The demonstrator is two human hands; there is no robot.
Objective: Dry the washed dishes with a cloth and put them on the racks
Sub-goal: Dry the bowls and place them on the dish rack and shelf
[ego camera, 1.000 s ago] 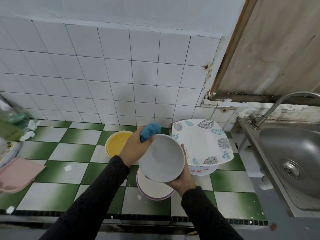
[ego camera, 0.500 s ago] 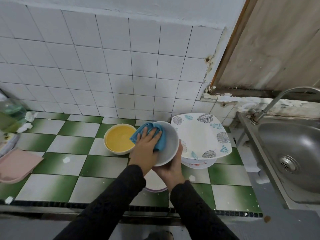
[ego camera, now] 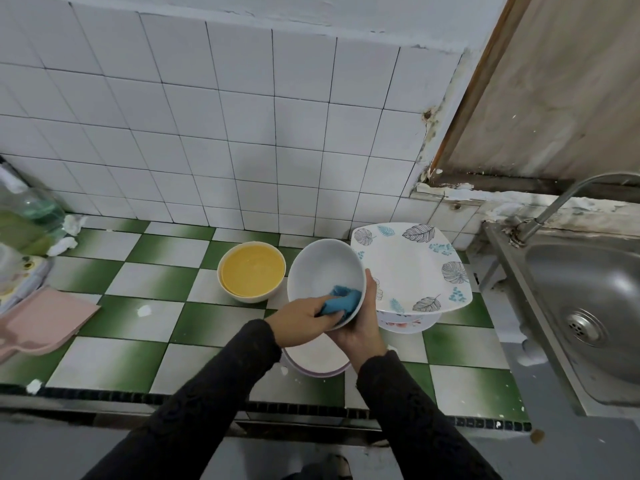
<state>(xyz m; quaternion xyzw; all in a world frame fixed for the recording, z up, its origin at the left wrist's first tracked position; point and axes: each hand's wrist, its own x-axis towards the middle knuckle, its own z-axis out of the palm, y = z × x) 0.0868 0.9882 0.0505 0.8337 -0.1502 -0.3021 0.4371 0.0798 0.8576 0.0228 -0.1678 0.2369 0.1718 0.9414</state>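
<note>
since half a second ago the blue cloth (ego camera: 341, 301) has slid from the far-left rim of the white bowl (ego camera: 322, 268) down into its near side. left hand (ego camera: 298, 322) fingers curl round the cloth, pressing it inside. right hand (ego camera: 360, 327) cups the bowl from beneath, fingers curled up its right wall. the bowl is tilted toward the camera above the tabletop (ego camera: 117, 358), between a yellow bowl (ego camera: 252, 271) and a leaf-patterned plate (ego camera: 412, 268).

Steel sink (ego camera: 568, 282) and tap (ego camera: 554, 208) right; pink tray (ego camera: 45, 320), perhaps, far left
</note>
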